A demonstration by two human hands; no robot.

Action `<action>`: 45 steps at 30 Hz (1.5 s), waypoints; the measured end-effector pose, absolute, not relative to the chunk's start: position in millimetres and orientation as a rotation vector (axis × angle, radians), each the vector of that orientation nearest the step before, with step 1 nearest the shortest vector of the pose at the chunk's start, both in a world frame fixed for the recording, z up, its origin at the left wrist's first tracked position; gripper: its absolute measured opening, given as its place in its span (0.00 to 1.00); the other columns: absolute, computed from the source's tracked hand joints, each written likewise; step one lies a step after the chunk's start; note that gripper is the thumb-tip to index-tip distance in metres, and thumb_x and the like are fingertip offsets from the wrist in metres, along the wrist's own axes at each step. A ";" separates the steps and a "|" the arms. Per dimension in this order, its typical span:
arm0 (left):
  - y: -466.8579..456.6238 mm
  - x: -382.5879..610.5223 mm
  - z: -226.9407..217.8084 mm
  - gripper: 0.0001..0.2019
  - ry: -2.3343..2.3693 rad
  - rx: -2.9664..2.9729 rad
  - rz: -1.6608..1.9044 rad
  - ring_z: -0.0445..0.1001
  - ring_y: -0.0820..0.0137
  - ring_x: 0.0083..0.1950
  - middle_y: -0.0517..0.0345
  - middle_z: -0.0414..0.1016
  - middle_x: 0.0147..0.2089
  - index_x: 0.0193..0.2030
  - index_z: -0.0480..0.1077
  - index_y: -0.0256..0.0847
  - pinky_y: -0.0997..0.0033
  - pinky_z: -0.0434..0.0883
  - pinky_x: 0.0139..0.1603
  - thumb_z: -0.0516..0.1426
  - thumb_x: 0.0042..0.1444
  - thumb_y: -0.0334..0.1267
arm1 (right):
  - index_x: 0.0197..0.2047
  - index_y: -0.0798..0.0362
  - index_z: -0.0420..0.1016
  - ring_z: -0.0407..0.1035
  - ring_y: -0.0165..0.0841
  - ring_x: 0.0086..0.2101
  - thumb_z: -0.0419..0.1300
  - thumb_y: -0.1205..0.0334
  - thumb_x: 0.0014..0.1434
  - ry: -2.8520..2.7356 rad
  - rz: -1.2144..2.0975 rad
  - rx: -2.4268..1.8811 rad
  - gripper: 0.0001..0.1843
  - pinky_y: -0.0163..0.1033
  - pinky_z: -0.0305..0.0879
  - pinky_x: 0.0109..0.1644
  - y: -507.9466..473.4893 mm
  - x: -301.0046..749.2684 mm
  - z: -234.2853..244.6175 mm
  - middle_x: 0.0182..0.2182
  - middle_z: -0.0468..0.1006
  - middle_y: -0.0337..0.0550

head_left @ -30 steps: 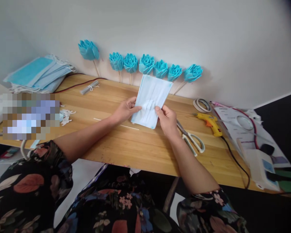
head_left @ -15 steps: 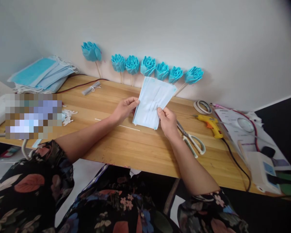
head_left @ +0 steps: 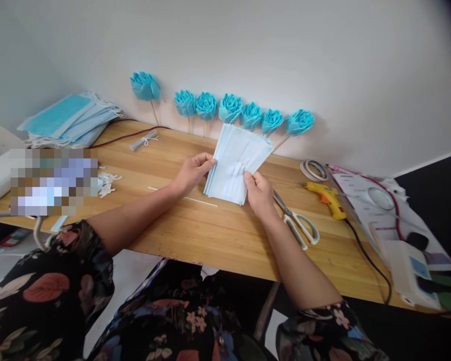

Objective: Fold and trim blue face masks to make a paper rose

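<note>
A pale blue pleated face mask (head_left: pixel 233 159) is held just above the middle of the light wooden worktop (head_left: pixel 210 235), between the two hands. Its long axis runs from the near edge towards the far edge, with the far end leaning to the right. The top edges look fanned, so it may be a few masks stacked together; the view is too soft to be sure.

The left hand (head_left: pixel 191 173) is clamped on the mask's left long side, fingertips curled over the edge. The right hand (head_left: pixel 258 190) is pinched on the near right part, thumb lying on the face of the pleats. Both hands sit at the near half of the mask, so its far half stands free.

White-handled scissors (head_left: pixel 297 221) lie just beside the right hand, and a yellow glue gun (head_left: pixel 326 196) and a roll of tape (head_left: pixel 312 168) lie further towards the right edge. A thin white stick (head_left: pixel 188 197) lies under the left hand. Blue fabric roses on sticks (head_left: pixel 229 106) lean along the far edge, and a stack of blue masks (head_left: pixel 67 118) fills the far left corner.
</note>
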State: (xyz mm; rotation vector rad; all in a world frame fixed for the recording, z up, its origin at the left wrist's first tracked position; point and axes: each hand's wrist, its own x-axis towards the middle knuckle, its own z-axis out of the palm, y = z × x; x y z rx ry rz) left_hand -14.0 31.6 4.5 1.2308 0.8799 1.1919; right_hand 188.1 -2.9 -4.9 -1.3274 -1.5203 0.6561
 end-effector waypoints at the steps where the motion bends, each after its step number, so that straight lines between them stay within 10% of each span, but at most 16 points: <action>1: 32.0 -14.2 4.2 0.14 0.886 1.251 1.195 0.63 0.77 0.25 0.63 0.67 0.25 0.29 0.69 0.39 0.74 0.63 0.27 0.65 0.52 0.47 | 0.28 0.50 0.65 0.56 0.30 0.27 0.53 0.46 0.61 -1.520 0.652 -1.326 0.18 0.36 0.54 0.32 -3.0 188.4 -5.0 0.22 0.61 0.34; 45: 34.2 -14.6 -1.4 0.20 0.803 1.375 1.166 0.73 0.71 0.35 0.57 0.78 0.33 0.34 0.74 0.36 0.72 0.71 0.35 0.68 0.48 0.53 | 0.30 0.52 0.68 0.58 0.29 0.28 0.53 0.49 0.62 -1.518 0.574 -1.327 0.17 0.36 0.56 0.34 -2.6 189.1 -9.3 0.23 0.64 0.34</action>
